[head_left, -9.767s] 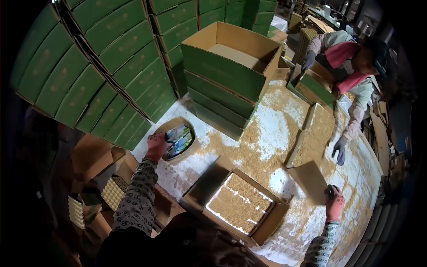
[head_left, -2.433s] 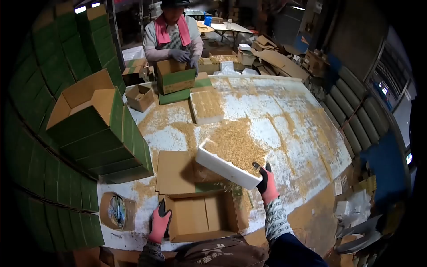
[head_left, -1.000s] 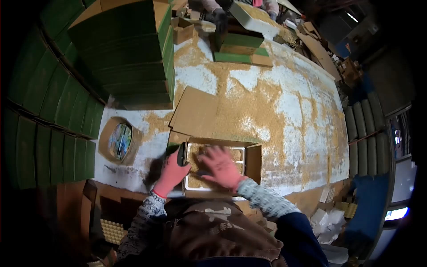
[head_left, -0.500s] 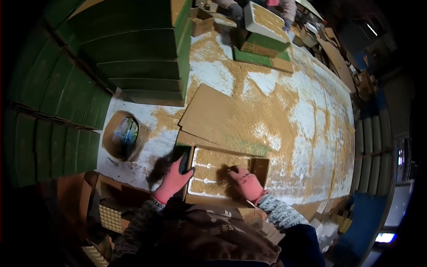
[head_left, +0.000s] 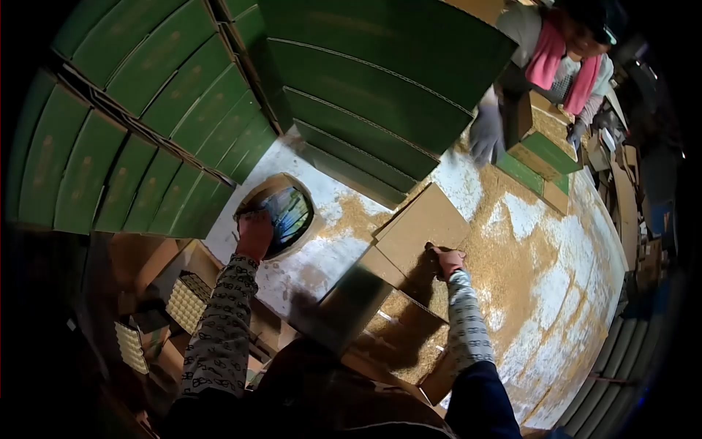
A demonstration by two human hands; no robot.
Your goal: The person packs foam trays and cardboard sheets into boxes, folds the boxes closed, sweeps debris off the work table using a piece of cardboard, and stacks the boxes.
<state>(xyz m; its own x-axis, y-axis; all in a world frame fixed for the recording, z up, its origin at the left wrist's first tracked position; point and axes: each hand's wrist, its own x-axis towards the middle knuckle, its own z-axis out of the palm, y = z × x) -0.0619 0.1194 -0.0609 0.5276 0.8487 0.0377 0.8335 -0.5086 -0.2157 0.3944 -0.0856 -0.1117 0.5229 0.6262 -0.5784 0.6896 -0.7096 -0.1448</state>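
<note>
My left hand (head_left: 254, 235), in a pink glove with dark fingertips, reaches over the rim of a round cardboard holder (head_left: 313, 219). Inside it are glossy printed sheets (head_left: 289, 214) in blue and green; my fingers are partly hidden there, so their grip is unclear. My right hand (head_left: 449, 262), gloved alike, has its fingers curled at the right side of flat brown cardboard sheets (head_left: 423, 225). Whether it pinches a sheet is not clear. Close to my body stands an open cardboard box (head_left: 436, 377) filled with sawdust-like material (head_left: 409, 329), its side flap (head_left: 356, 307) raised.
Tall stacks of green boxes (head_left: 365, 95) rise at the left and back. Across the sawdust-strewn table (head_left: 545, 293), a co-worker's gloved hands (head_left: 485, 135) are beside another filled box (head_left: 545, 150). Cream egg-crate trays (head_left: 186, 301) lie below at the left.
My left hand has gone from the filled box to the round holder. My right hand has left the filling and moved up to the cardboard sheets. The view has turned left.
</note>
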